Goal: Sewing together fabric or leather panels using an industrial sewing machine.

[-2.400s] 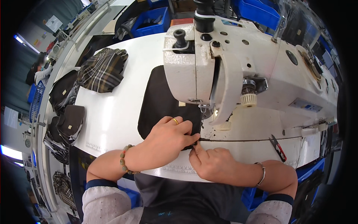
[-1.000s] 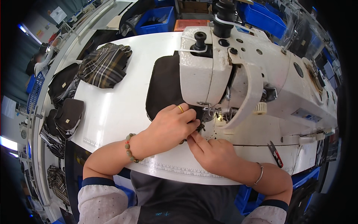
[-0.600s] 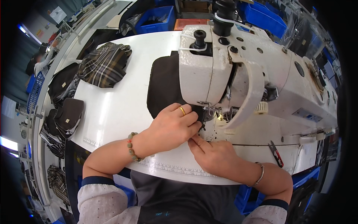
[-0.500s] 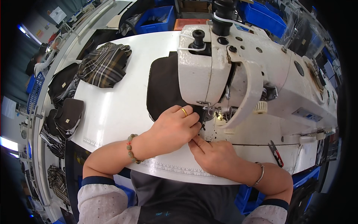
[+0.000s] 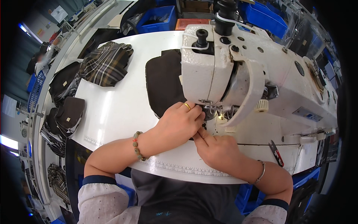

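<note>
A dark fabric piece with rounded corners (image 5: 163, 84) lies on the white work table (image 5: 108, 123), partly hidden behind the sewing machine head (image 5: 197, 74). My left hand (image 5: 179, 123), wearing a gold ring, has curled fingers gripping the piece's near right corner, just below the presser foot (image 5: 210, 110). My right hand (image 5: 216, 149) is right against it, fingertips closed at the same corner; what they hold is hidden under the left fingers. Red-and-black thread snips (image 5: 276, 153) lie to the right of my right hand.
Plaid fabric (image 5: 106, 63) and several dark pieces (image 5: 69, 115) are piled at the table's left. Blue bins (image 5: 156, 18) stand behind the table, others below it. A co-worker (image 5: 43, 59) is at the far left beside a blue basket (image 5: 35, 91).
Since 2.4 seconds ago both hands and the dark piece have moved up toward the presser foot. In the last half second both hands shifted slightly right and up; a light patch now shows on the piece.
</note>
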Motion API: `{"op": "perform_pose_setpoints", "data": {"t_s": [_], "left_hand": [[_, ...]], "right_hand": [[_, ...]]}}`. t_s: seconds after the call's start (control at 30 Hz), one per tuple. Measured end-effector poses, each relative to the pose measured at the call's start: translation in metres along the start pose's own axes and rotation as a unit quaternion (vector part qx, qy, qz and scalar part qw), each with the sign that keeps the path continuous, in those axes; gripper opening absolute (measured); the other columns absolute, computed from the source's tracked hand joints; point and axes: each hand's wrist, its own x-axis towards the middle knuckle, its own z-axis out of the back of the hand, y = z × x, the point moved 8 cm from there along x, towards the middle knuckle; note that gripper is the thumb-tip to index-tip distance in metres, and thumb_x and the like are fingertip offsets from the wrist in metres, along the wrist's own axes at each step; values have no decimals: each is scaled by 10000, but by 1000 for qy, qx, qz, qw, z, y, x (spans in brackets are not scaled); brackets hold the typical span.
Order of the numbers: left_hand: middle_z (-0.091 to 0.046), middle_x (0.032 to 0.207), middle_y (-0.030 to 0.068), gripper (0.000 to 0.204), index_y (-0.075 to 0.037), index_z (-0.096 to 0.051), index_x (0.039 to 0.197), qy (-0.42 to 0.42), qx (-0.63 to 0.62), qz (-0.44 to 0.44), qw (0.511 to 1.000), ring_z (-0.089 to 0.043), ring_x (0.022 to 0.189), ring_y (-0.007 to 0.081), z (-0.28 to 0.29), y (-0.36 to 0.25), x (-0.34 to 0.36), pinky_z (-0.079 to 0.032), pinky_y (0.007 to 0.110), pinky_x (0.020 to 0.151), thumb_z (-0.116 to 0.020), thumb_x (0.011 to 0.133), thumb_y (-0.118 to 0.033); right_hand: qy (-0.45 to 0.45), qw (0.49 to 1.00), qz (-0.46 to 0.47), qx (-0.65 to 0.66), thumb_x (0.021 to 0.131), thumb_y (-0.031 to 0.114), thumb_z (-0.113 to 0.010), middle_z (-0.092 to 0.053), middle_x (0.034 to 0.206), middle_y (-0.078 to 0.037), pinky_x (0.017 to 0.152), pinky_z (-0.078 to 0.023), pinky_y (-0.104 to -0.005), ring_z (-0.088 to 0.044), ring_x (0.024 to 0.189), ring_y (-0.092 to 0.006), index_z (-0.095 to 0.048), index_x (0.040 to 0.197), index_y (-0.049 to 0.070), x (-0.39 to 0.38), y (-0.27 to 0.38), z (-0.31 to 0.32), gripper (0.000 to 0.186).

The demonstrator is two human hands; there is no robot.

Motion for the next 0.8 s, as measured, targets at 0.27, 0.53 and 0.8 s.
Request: {"op": "perform_pose_setpoints", "data": {"t_s": [0.27, 0.53, 0.8], "left_hand": [[-708, 858, 38, 169, -121, -758, 894, -19, -108, 149, 983, -675, 838, 255, -1, 32, 1, -547, 341, 641, -747, 725, -118], [-690, 845, 38, 173, -110, -764, 890, 7, -132, 138, 982, -664, 801, 266, -4, 33, 1, -542, 364, 651, -747, 718, -102], [-620, 913, 26, 230, -46, -734, 955, 32, -31, 14, 999, -612, 904, 202, 6, 7, -4, -494, 321, 717, -692, 737, -106]], "right_hand": [[-4, 1000, 5, 5, 768, 100, -649, -706, 1133, -212, 463, -493, -279, -623, 528, -147, -675, 1034, -20, 0, -3, 0, 292], [-7, 1000, 11, -8, 763, 94, -671, -716, 1131, -186, 448, -467, -273, -599, 504, -132, -696, 1016, -3, 1, -2, 1, 272], [-1, 999, -21, 45, 823, 96, -616, -663, 1060, -121, 471, -515, -306, -621, 545, -175, -648, 1067, -14, 3, -3, -4, 269]]}}
